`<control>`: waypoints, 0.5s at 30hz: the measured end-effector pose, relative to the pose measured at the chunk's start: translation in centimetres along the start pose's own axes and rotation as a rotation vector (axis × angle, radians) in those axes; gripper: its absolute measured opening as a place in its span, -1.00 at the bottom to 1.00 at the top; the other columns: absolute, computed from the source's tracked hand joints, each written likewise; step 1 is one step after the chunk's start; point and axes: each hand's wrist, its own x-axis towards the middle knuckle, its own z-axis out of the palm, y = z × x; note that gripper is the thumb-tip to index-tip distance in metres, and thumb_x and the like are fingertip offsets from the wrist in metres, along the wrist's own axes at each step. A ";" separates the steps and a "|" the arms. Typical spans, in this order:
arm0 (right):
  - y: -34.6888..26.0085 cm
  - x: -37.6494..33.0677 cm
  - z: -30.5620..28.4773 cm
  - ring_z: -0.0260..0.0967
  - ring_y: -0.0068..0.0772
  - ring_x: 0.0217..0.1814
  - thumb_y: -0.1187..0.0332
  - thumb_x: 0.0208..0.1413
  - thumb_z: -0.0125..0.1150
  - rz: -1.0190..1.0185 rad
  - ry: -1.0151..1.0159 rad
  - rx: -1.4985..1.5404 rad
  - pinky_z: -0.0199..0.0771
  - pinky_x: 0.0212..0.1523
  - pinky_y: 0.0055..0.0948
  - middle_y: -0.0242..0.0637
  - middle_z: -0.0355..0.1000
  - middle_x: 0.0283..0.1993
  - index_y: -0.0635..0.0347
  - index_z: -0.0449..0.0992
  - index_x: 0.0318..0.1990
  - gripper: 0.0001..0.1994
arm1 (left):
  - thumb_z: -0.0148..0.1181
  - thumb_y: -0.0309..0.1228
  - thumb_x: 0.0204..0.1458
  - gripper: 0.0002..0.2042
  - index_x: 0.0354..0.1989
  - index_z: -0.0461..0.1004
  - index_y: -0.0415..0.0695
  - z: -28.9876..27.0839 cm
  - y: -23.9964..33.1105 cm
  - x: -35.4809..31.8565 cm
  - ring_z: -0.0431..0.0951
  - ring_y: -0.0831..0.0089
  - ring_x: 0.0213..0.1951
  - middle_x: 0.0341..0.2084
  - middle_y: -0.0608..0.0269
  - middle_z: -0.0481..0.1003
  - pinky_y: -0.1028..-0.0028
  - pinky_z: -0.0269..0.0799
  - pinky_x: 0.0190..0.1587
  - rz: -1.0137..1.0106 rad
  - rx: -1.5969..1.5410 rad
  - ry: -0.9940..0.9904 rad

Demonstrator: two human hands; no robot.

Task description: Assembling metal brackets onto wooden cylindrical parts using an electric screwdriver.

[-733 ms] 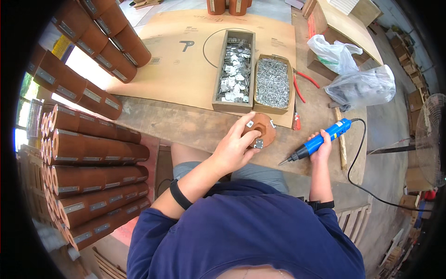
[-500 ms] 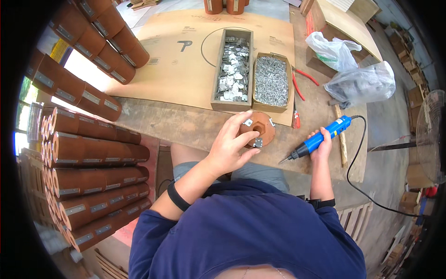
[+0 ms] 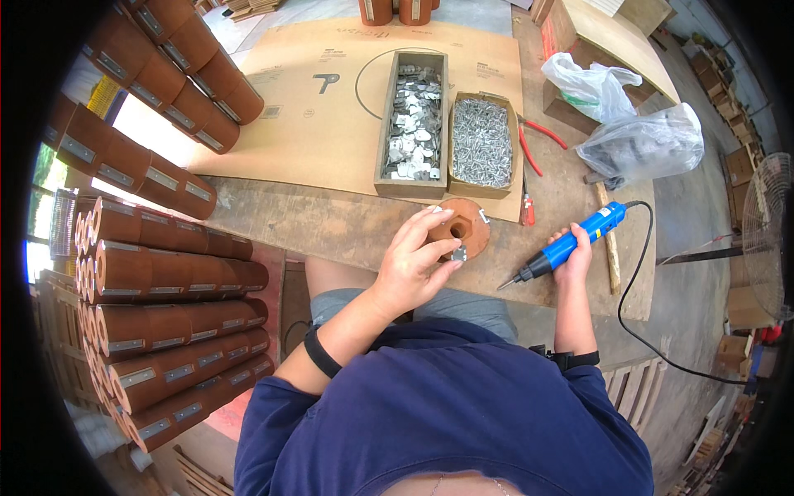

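Note:
A brown round piece point(image 3: 477, 234) with a hole in its middle stands at the table's near edge. Small metal plates sit at its rim; one metal plate point(image 3: 459, 254) is on the near side. My left hand point(image 3: 412, 260) is closed around that plate, its thumb and a finger at the plate's left end, while other fingers rest on the round piece's far left. My right hand point(image 3: 576, 258) grips a blue electric screwdriver point(image 3: 585, 234), its bit pointing left and downward, apart from the round piece.
Beyond the round piece stand a wooden box point(image 3: 383, 178) of metal plates and a carton point(image 3: 455, 187) of screws. Red-handled pliers point(image 3: 529, 149) and a red screwdriver point(image 3: 528, 212) lie right of them. Brown cylinders point(image 3: 178, 266) are stacked at left. A black cord point(image 3: 628, 318) hangs at right.
My left fingers have shifted slightly on the round piece, covering more of the plate at its far left. The electric screwdriver stays nearly still in my right hand.

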 end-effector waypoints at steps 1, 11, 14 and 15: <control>0.0 0.0 0.0 0.32 -0.34 -0.49 0.35 -0.14 0.17 -0.001 0.002 -0.006 0.42 -0.46 -0.32 -0.25 0.29 -0.48 0.22 0.27 -0.32 -0.74 | 0.33 -0.53 -0.37 -0.69 -0.33 0.49 -0.18 0.0 0.0 0.0 0.32 0.00 0.03 -0.03 -0.01 0.34 0.22 0.28 0.02 -0.002 -0.009 0.007; 0.1 0.2 -0.2 0.32 -0.34 -0.49 0.35 -0.14 0.17 -0.001 0.015 -0.011 0.42 -0.47 -0.32 -0.25 0.29 -0.47 0.22 0.27 -0.29 -0.73 | 0.32 -0.55 -0.36 -0.69 -0.33 0.49 -0.17 0.5 -0.3 -0.3 0.32 0.01 0.04 -0.04 0.02 0.35 0.23 0.28 0.02 0.004 -0.013 0.026; 0.2 0.3 -0.2 0.32 -0.34 -0.50 0.35 -0.14 0.16 0.004 0.013 -0.009 0.42 -0.47 -0.32 -0.26 0.29 -0.48 0.22 0.28 -0.28 -0.73 | 0.33 -0.55 -0.37 -0.69 -0.33 0.50 -0.17 0.2 -0.2 -0.1 0.31 0.00 0.04 -0.02 -0.01 0.34 0.22 0.28 0.02 -0.006 -0.013 0.020; 0.2 0.4 -0.2 0.32 -0.35 -0.50 0.35 -0.14 0.16 0.002 0.010 -0.011 0.42 -0.47 -0.32 -0.26 0.29 -0.49 0.22 0.28 -0.28 -0.73 | 0.32 -0.54 -0.35 -0.67 -0.30 0.49 -0.17 -0.1 -0.1 0.1 0.31 -0.01 0.03 -0.02 -0.03 0.33 0.22 0.27 0.03 0.013 0.004 -0.004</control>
